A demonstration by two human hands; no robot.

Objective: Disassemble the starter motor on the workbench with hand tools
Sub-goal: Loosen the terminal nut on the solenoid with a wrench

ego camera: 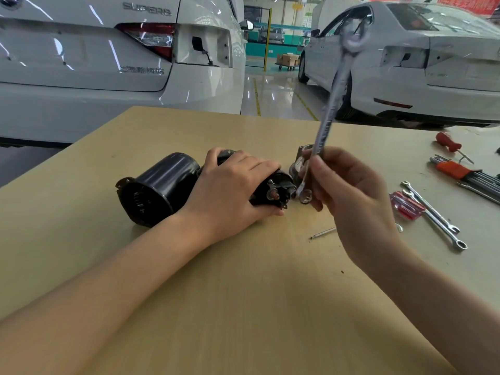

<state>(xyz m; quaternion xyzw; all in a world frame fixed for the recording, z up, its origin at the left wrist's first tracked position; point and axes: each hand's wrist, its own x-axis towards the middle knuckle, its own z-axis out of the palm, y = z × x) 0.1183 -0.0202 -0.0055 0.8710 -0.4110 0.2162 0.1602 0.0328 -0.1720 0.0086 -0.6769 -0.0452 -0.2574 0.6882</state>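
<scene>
We see the starter motor (162, 185) lying on its side at the centre of the frame, on the pale wooden workbench (243, 293), its long axis running from lower left to upper right. Its wide open end, with a small flanged rim, faces the lower left of the frame; the glossy black cylindrical housing leads away toward the upper right, where a metal nose piece (299, 158) shows just behind the hands. Beside the housing, on the near right, sits the dark solenoid end with a copper-coloured terminal stud (273, 194) pointing toward us. Our left hand (235, 185) lies over this part, fingers curled round it and the thumb tucked beneath, holding it down. Our right hand (349, 196) pinches a long combination wrench (328, 115) between thumb and bent fingers near its lower ring end, which hangs just right of the terminals; we cannot tell whether it touches them. The wrench is motion-blurred and rises steeply toward the upper right of the frame. At the right edge lie two more wrenches (435, 217), a red-handled screwdriver (405, 205), a set of hex keys (465, 174) and another red-handled tool (447, 142). White cars (94, 50) stand beyond the bench.
</scene>
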